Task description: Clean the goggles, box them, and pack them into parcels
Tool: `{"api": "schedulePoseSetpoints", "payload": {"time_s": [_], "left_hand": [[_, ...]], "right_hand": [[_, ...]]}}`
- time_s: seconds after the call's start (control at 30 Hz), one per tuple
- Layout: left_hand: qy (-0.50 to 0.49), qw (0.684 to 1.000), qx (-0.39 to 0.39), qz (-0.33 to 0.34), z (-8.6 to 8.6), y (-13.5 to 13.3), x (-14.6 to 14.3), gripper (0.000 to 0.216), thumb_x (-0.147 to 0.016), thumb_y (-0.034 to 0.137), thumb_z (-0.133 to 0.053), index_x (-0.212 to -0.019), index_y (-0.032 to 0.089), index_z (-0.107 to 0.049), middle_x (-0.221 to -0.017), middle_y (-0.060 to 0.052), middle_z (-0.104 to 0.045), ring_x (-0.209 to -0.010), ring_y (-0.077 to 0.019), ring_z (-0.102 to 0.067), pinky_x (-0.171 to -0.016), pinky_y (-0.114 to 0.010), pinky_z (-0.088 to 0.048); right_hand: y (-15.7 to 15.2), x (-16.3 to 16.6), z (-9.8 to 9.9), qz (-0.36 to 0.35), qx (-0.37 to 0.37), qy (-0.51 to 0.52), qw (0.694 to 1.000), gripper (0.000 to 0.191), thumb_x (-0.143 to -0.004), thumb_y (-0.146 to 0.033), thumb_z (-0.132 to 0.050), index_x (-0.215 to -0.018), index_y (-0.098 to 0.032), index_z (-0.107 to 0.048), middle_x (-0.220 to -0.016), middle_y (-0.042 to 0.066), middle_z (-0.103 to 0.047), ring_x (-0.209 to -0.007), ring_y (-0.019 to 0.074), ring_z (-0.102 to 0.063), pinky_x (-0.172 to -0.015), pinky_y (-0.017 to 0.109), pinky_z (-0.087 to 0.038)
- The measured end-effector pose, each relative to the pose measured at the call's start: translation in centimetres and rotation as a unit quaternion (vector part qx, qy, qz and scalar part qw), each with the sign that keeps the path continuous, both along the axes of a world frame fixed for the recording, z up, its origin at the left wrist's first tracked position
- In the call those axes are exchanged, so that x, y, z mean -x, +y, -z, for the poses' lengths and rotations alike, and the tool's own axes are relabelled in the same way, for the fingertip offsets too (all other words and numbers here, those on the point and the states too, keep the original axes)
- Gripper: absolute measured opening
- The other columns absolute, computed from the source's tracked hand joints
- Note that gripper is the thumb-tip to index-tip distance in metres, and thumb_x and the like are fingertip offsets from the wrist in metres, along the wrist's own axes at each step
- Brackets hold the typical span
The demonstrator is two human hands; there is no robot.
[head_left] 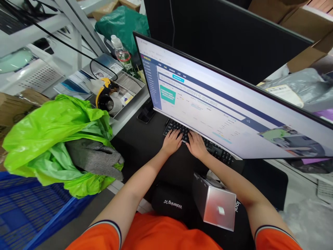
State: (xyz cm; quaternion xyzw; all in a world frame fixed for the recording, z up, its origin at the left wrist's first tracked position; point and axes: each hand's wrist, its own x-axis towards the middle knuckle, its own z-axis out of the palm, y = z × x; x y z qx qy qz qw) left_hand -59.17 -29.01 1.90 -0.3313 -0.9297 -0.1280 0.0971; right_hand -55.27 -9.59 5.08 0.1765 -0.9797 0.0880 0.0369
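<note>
Both my hands rest on a black keyboard point(218, 152) at the foot of a large monitor point(197, 100) that shows a web page. My left hand point(172, 141) lies over the keyboard's left part with fingers spread on the keys. Beside it, my right hand point(197, 144) covers the keys a little to the right, fingers also spread. Neither hand holds anything. Between my forearms and body stands a dark box point(220, 208) with a silvery top and a small white patch. A black padded rest marked "Wakening" point(169, 201) lies to its left.
Left stands a bright green plastic bag point(52, 128) with grey foam point(93, 156) poking out, over a blue crate point(31, 211). Behind it, a tray point(130, 90) holds a yellow-black tape dispenser point(105, 95). A bottle point(124, 57) and a phone point(145, 113) are near the monitor. A black mat point(267, 180) lies right.
</note>
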Motion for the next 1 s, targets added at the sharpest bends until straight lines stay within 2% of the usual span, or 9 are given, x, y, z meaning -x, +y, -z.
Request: {"api": "schedulePoseSetpoints", "payload": {"time_s": [0.2,0.43,0.63,0.8,1.0], "left_hand": [[0.006,1.000,0.012,0.003,0.0,0.0,0.0,0.040,-0.098,0.035,-0.048,-0.130,0.015,-0.063,-0.140,-0.016,-0.060,-0.133,-0.0299,-0.053,-0.118,-0.050,-0.038],[0.009,1.000,0.012,0.003,0.0,0.0,-0.1,0.040,-0.098,0.035,-0.048,-0.130,0.015,-0.062,-0.139,-0.016,-0.060,-0.133,-0.0300,-0.053,-0.118,-0.051,-0.037],[0.003,1.000,0.014,0.001,0.3,-0.1,-0.1,0.041,-0.099,0.036,-0.046,-0.132,0.016,-0.061,-0.141,-0.016,-0.059,-0.134,-0.0292,-0.053,-0.119,-0.051,-0.036],[-0.001,1.000,0.019,0.001,0.2,-0.1,-0.1,0.042,-0.099,0.036,-0.045,-0.133,0.016,-0.060,-0.142,-0.016,-0.059,-0.134,-0.0292,-0.052,-0.119,-0.050,-0.035],[-0.028,1.000,0.009,-0.008,-0.1,0.0,-0.1,0.042,-0.099,0.034,-0.045,-0.133,0.016,-0.061,-0.143,-0.016,-0.058,-0.136,-0.0302,-0.051,-0.119,-0.052,-0.035]], "right_hand": [[-0.2,-0.2,0.3,-0.005,-0.006,0.008,1.000,0.053,-0.100,-0.036,-0.046,-0.140,-0.002,-0.050,-0.147,0.025,-0.048,-0.135,0.0363,-0.044,-0.116,0.052,-0.033],[0.4,-0.9,0.7,-0.027,-0.003,0.005,1.000,0.045,-0.099,-0.028,-0.045,-0.137,-0.006,-0.054,-0.146,0.022,-0.050,-0.139,0.0348,-0.041,-0.118,0.053,-0.031],[0.1,-0.5,0.4,0.010,0.036,0.007,0.999,0.039,-0.096,-0.020,-0.045,-0.131,-0.008,-0.060,-0.140,0.019,-0.056,-0.128,0.0315,-0.049,-0.113,0.049,-0.038],[0.0,-0.4,0.1,0.008,0.043,0.001,0.999,0.039,-0.095,-0.021,-0.046,-0.129,-0.009,-0.061,-0.140,0.019,-0.055,-0.128,0.0319,-0.050,-0.113,0.050,-0.038],[2.6,-3.0,-0.1,0.044,-0.005,-0.025,0.999,0.052,-0.099,-0.031,-0.042,-0.143,-0.004,-0.047,-0.152,0.025,-0.042,-0.137,0.0355,-0.042,-0.114,0.053,-0.036]]}}
